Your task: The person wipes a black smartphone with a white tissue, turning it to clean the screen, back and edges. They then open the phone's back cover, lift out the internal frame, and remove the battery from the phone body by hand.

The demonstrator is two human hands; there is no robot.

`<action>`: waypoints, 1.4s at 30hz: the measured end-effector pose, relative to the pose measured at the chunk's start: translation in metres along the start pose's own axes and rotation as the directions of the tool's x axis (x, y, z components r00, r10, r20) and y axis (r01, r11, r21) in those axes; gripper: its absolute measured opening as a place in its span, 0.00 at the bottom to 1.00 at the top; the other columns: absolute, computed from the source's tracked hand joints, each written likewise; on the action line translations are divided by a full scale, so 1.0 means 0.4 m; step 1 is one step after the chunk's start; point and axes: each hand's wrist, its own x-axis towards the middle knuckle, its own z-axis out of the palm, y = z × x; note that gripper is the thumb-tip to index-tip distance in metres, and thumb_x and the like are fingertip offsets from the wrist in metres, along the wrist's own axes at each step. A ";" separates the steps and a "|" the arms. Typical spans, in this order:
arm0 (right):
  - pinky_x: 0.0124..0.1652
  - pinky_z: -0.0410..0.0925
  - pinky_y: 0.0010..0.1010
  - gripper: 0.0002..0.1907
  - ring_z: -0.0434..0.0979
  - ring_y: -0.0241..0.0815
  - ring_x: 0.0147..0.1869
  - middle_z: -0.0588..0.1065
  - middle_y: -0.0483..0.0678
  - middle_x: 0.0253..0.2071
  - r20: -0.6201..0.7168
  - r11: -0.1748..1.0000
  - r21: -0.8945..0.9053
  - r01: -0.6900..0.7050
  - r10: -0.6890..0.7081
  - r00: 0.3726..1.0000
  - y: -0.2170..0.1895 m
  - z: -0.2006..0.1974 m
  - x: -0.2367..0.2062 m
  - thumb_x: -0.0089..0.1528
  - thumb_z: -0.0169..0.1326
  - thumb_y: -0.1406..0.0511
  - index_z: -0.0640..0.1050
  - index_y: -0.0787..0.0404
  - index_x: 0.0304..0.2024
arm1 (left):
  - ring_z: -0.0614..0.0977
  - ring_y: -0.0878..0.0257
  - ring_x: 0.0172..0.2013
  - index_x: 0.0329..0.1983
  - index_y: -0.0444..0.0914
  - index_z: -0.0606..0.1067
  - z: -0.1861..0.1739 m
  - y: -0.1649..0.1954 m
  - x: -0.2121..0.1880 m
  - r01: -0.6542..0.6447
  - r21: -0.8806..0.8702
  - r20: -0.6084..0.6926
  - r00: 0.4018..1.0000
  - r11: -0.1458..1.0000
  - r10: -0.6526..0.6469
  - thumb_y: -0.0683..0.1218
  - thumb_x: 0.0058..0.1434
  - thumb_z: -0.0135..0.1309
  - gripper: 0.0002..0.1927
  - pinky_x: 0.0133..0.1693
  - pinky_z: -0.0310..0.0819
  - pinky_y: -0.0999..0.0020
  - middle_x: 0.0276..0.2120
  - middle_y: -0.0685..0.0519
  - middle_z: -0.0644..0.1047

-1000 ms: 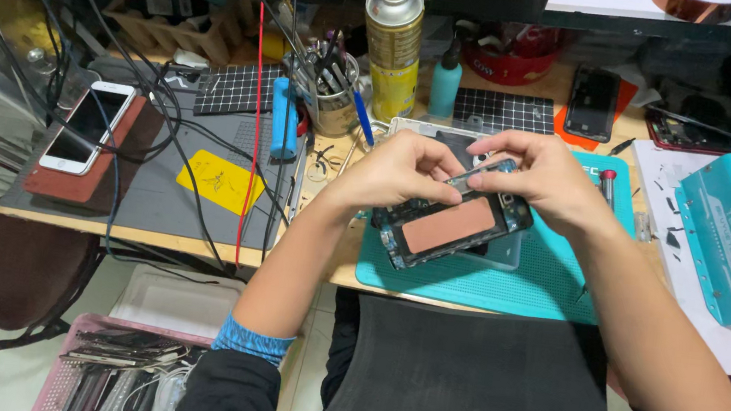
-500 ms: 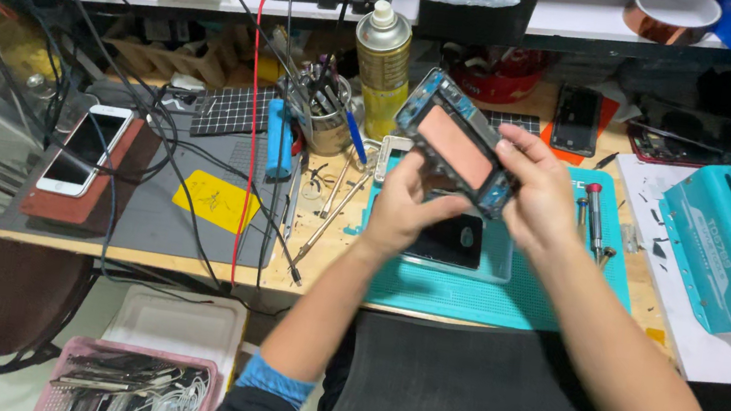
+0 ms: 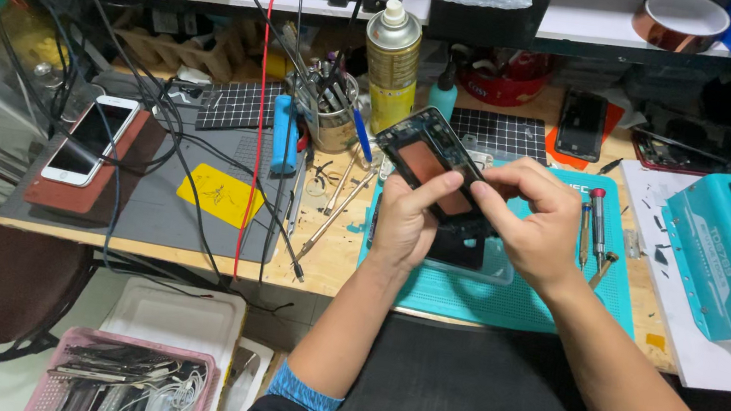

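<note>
Phone frame (image 3: 431, 162), opened with a copper-coloured inner plate showing, is lifted above the teal mat (image 3: 558, 299) on the tabletop (image 3: 331, 257). Left hand (image 3: 405, 220) pinches its near edge; right hand (image 3: 535, 222) pinches its right side.

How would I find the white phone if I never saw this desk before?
Start at the wooden workbench and go to its far left end, where a grey mat lies under tangled black cables. There a white phone rests face up on a reddish-brown block. It is the only white phone; the phone frame in both hands is dark.
</note>
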 end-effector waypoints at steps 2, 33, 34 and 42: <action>0.38 0.69 0.23 0.05 0.76 0.34 0.36 0.78 0.47 0.35 0.029 0.998 -0.039 0.040 -0.039 0.999 -0.019 -0.006 0.002 0.61 0.63 0.73 0.81 0.69 0.39 | 0.81 0.63 0.46 0.49 0.31 0.76 -0.006 -0.001 -0.006 0.027 0.028 0.024 0.999 0.999 -0.027 0.34 0.63 0.58 0.12 0.51 0.75 0.67 0.44 0.50 0.81; 0.34 0.68 0.19 0.07 0.76 0.29 0.34 0.80 0.46 0.37 0.298 0.585 0.590 -0.556 0.483 0.824 0.071 -0.055 -0.004 0.66 0.59 0.69 0.81 0.69 0.42 | 0.68 0.51 0.71 0.78 0.34 0.56 -0.100 -0.019 -0.013 0.266 -0.092 0.492 0.850 0.960 -0.188 0.55 0.52 0.72 0.56 0.72 0.63 0.54 0.73 0.44 0.63; 0.34 0.69 0.19 0.07 0.77 0.29 0.34 0.80 0.46 0.36 0.298 0.581 0.592 -0.559 0.487 0.821 0.073 -0.050 -0.005 0.66 0.59 0.69 0.81 0.68 0.42 | 0.67 0.50 0.72 0.79 0.34 0.55 -0.091 -0.017 -0.008 0.259 -0.095 0.496 0.849 0.961 -0.180 0.55 0.52 0.73 0.57 0.73 0.62 0.53 0.73 0.43 0.63; 0.29 0.58 0.18 0.08 0.64 0.26 0.27 0.74 0.43 0.29 0.304 0.653 0.404 -0.641 0.565 0.767 0.135 -0.064 0.022 0.66 0.62 0.68 0.83 0.70 0.40 | 0.67 0.52 0.71 0.78 0.36 0.58 -0.046 0.009 -0.007 0.149 0.023 0.449 0.882 0.989 -0.144 0.50 0.52 0.74 0.54 0.76 0.61 0.53 0.73 0.41 0.64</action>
